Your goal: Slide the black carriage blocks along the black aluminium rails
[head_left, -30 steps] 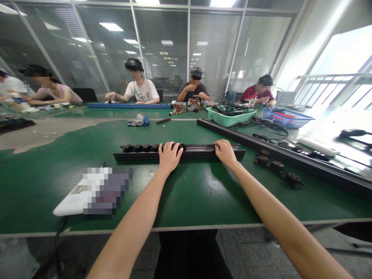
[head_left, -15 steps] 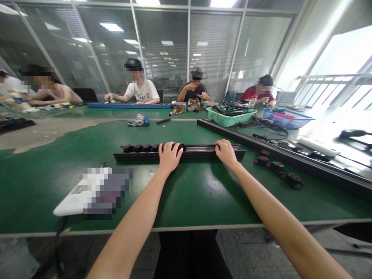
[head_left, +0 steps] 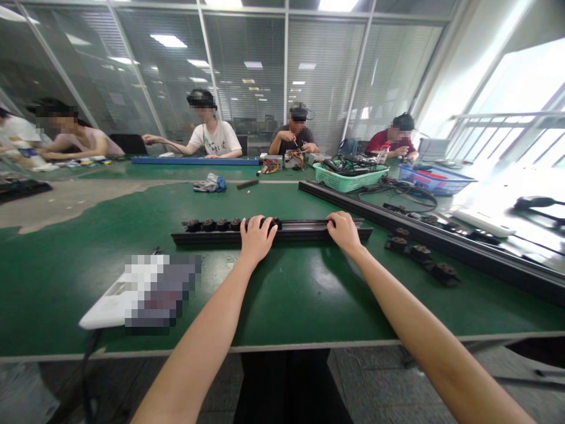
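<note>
A long black metal rail [head_left: 304, 236], shaped like a channel, lies crosswise on the green table. Several black socket modules [head_left: 222, 225] with coppery tops sit in a row along its left part. My left hand [head_left: 258, 237] is closed over the rail's middle, fingers bent across the modules there and partly hiding them. My right hand [head_left: 343, 230] grips the rail nearer its right end, with the fingertips tucked over the channel; whether they also pinch a small part is hidden. Between my hands the channel's bare inside shows.
Loose socket modules [head_left: 421, 253] lie to the right, beside a longer black rail [head_left: 441, 240] running diagonally. A green basket [head_left: 353, 181] and a blue basket [head_left: 441, 184] stand behind it. Left of my forearm is a white device [head_left: 106, 309], partly blurred out. Several people sit across the table.
My hands and the rail stay practically in place. Across the table, the person in white has lifted one hand and moved it left.
</note>
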Action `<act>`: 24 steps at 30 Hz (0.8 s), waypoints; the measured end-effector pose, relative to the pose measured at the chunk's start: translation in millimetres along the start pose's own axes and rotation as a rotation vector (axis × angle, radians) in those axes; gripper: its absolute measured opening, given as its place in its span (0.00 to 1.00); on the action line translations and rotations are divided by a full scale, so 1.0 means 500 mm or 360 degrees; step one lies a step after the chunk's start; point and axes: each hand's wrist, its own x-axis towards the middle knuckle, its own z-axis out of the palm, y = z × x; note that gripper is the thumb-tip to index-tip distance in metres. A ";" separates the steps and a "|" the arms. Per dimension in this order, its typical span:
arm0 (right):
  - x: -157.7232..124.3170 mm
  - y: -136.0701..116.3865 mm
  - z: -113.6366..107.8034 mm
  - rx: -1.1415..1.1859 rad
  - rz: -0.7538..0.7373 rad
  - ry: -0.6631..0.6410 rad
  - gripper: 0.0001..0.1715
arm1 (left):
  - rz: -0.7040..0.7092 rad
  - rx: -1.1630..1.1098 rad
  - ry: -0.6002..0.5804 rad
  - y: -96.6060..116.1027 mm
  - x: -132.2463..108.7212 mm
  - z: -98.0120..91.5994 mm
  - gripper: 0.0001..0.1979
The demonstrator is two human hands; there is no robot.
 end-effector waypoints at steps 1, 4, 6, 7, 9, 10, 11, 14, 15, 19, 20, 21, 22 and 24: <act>0.000 0.000 0.000 0.0005 -0.0003 0.0009 0.16 | -0.0002 0.0000 -0.0001 0.000 0.000 0.001 0.23; -0.001 0.000 0.001 0.0008 -0.0006 0.0020 0.16 | -0.0006 0.0005 -0.0001 0.000 0.000 0.002 0.23; -0.001 0.000 0.001 0.0006 -0.0006 0.0018 0.16 | -0.0007 0.0006 -0.0005 0.001 0.000 0.001 0.23; 0.000 0.000 0.001 0.0006 -0.0007 0.0014 0.16 | -0.0007 0.0006 -0.0009 0.001 0.000 0.000 0.23; 0.000 0.000 0.000 0.0003 -0.0002 0.0002 0.16 | -0.0007 0.0009 -0.0017 0.002 0.000 -0.001 0.23; 0.001 0.001 0.000 0.0000 0.0001 -0.0007 0.16 | -0.0007 0.0011 -0.0020 0.003 0.000 -0.002 0.23; 0.001 0.001 0.000 -0.0004 0.0006 -0.0015 0.16 | -0.0006 0.0013 -0.0018 0.003 0.000 -0.003 0.23; 0.001 0.003 0.000 -0.0017 0.0021 -0.0026 0.16 | 0.0000 0.0011 -0.0009 0.002 0.000 -0.002 0.23; 0.001 0.004 -0.001 -0.0019 0.0026 -0.0024 0.16 | 0.0001 0.0009 -0.0005 0.002 0.000 -0.001 0.23; 0.001 0.007 -0.002 -0.0016 0.0035 -0.0007 0.16 | -0.0005 0.0009 -0.0004 0.000 0.000 0.001 0.23; 0.001 0.008 -0.002 -0.0017 0.0036 -0.0005 0.16 | -0.0004 0.0010 -0.0004 0.000 0.000 0.001 0.23; 0.001 0.009 -0.002 -0.0018 0.0037 -0.0003 0.16 | -0.0003 0.0009 -0.0004 0.000 0.000 0.001 0.23; 0.001 0.010 -0.002 -0.0020 0.0039 -0.0002 0.16 | -0.0002 0.0008 -0.0004 0.000 0.000 0.001 0.23; 0.002 0.013 -0.001 -0.0022 0.0044 0.0005 0.15 | -0.0005 0.0006 -0.0007 0.001 0.000 0.000 0.23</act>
